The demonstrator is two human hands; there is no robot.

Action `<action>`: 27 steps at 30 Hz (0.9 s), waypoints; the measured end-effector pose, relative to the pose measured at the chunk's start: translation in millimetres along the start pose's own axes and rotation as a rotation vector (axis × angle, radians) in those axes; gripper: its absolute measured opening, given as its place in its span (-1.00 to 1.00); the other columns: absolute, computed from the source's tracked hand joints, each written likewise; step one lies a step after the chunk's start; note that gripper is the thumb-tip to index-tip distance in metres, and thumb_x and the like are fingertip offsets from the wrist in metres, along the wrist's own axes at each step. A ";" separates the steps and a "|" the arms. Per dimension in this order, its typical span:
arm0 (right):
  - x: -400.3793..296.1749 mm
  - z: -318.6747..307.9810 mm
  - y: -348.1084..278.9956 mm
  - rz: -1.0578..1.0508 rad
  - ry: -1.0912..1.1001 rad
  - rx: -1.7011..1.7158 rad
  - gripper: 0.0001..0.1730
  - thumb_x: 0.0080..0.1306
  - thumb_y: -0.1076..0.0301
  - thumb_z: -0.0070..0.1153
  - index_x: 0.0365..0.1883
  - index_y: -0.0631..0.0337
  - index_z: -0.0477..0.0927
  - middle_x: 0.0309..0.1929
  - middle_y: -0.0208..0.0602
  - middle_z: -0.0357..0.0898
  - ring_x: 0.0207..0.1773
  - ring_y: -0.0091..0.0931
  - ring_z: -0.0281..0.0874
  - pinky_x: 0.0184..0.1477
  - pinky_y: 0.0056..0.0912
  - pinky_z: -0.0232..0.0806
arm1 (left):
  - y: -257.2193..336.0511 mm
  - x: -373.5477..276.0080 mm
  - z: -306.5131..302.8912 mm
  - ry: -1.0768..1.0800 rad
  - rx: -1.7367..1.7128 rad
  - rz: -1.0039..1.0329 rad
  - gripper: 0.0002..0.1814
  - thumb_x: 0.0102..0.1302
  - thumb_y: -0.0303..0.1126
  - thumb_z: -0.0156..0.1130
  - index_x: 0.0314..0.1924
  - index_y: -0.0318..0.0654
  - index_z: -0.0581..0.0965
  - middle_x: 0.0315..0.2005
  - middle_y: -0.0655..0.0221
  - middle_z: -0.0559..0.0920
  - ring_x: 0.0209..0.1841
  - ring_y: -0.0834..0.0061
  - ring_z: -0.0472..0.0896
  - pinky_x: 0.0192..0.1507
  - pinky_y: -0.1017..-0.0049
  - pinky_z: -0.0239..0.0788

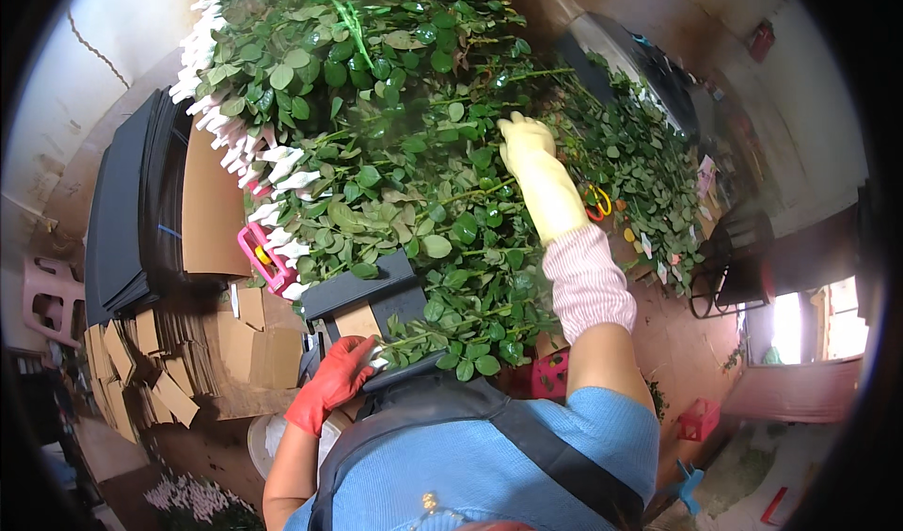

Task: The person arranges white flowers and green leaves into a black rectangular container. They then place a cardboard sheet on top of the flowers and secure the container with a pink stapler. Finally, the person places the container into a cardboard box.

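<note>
My left hand (pixel 338 376), in a red rubber glove, is closed around the white-sleeved head of a rose stem (pixel 379 359) at the near edge of the work surface. That stem's leaves lie to the right, over a black corrugated board holder (pixel 367 291). My right hand (pixel 525 136), in a pale yellow glove with a striped cuff, reaches far forward over the stem ends of a large pile of leafy rose stems (pixel 395 150); its fingers are bent, and whether they grip a stem is hidden. White sleeves (pixel 286 160) cover the flower heads along the pile's left side.
A pink tape dispenser (pixel 267 256) sits left of the pile. Black sheets (pixel 134 206) and cut cardboard pieces (pixel 264 354) are farther left. Scissors with yellow and red handles (pixel 600 203) lie right of my right forearm, beside more leafy stems (pixel 635 157). A green tie (pixel 353 26) rests on the leaves.
</note>
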State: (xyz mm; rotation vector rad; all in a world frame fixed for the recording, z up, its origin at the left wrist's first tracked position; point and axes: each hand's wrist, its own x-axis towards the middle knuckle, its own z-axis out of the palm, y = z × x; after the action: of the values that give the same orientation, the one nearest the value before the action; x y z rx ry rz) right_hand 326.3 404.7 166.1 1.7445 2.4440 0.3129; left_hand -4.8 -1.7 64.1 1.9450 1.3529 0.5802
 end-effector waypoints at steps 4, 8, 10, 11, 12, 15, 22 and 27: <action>47.0 26.5 -3.0 -0.020 -0.323 -0.101 -0.42 0.36 0.36 0.22 0.38 -0.08 0.54 0.49 -0.23 0.47 0.46 -0.25 0.47 0.49 -0.21 0.24 | 11.1 5.6 1.4 0.081 -0.132 -0.118 -0.65 0.49 -0.47 0.27 0.22 -0.31 0.53 -0.17 0.20 0.60 -0.18 0.34 0.61 -0.16 0.43 0.49; 20.1 -62.2 11.2 0.075 0.308 0.318 -0.84 0.34 0.40 0.23 -0.16 0.20 0.74 -0.10 -0.01 0.73 0.06 -0.14 0.71 0.17 -0.05 0.50 | 11.5 8.8 2.2 0.208 0.011 -0.063 -0.90 0.49 -0.52 0.23 -0.11 -0.36 0.66 -0.47 0.29 0.58 -0.41 0.47 0.59 -0.39 0.44 0.40; 15.2 -93.5 48.4 -0.176 0.948 0.423 -0.71 0.33 0.55 0.09 -0.09 0.09 0.76 -0.11 -0.14 0.77 -0.02 -0.14 0.70 0.43 -0.14 0.30 | 4.9 6.3 9.3 0.208 -0.023 -0.099 -0.82 0.39 -0.58 0.28 -0.04 -0.30 0.68 -0.37 0.19 0.62 -0.33 0.26 0.62 -0.29 0.35 0.45; 9.6 -106.7 58.8 -0.157 1.063 0.254 -0.66 0.39 0.55 0.02 -0.01 0.05 0.77 0.02 -0.24 0.77 0.09 -0.27 0.68 0.45 -0.17 0.27 | -2.1 2.6 15.3 0.227 -0.001 -0.080 -0.73 0.32 -0.62 0.31 0.01 -0.26 0.69 -0.29 0.12 0.65 -0.26 0.12 0.63 -0.21 0.29 0.49; 7.5 -109.3 68.6 -0.175 0.895 0.142 -0.63 0.39 0.54 0.02 0.04 0.03 0.76 0.10 -0.26 0.75 0.17 -0.31 0.64 0.48 -0.20 0.24 | 0.1 5.9 12.7 0.219 -0.050 -0.114 -0.68 0.28 -0.63 0.33 0.03 -0.24 0.69 -0.22 0.11 0.66 -0.19 0.07 0.64 -0.13 0.26 0.51; 15.4 -86.0 98.9 -0.314 0.337 0.160 -0.40 0.03 0.73 0.09 0.03 0.09 0.77 0.12 -0.13 0.74 0.25 -0.14 0.61 0.33 -0.20 0.43 | 0.1 8.9 5.6 0.171 -0.107 -0.169 -0.62 0.26 -0.58 0.37 0.09 -0.17 0.69 -0.11 0.10 0.67 -0.02 0.00 0.64 0.07 0.18 0.52; -74.7 -74.3 120.8 -0.153 0.314 1.367 -0.70 0.38 0.54 0.09 0.01 0.19 0.75 0.08 -0.20 0.76 0.15 -0.35 0.70 0.29 -0.29 0.48 | -6.1 5.8 3.4 0.188 -0.126 -0.128 -0.79 0.38 -0.48 0.35 -0.01 -0.28 0.73 -0.04 0.16 0.73 0.01 0.14 0.68 0.13 0.26 0.51; -150.4 -26.5 104.0 -0.009 -0.135 1.454 -0.75 0.40 0.28 0.19 -0.07 0.15 0.78 0.01 -0.29 0.76 0.00 -0.41 0.65 0.16 -0.28 0.47 | -16.2 1.9 20.2 0.301 -0.820 -0.379 -0.26 0.26 -0.63 0.43 0.44 -0.10 0.47 0.20 0.25 0.65 0.28 0.39 0.60 0.34 0.38 0.42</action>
State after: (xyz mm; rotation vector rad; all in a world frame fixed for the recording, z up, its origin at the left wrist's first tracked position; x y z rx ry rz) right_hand 465.4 292.6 213.5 1.8410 2.6014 -1.9259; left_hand -0.2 -2.0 38.5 0.9461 1.3190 1.0575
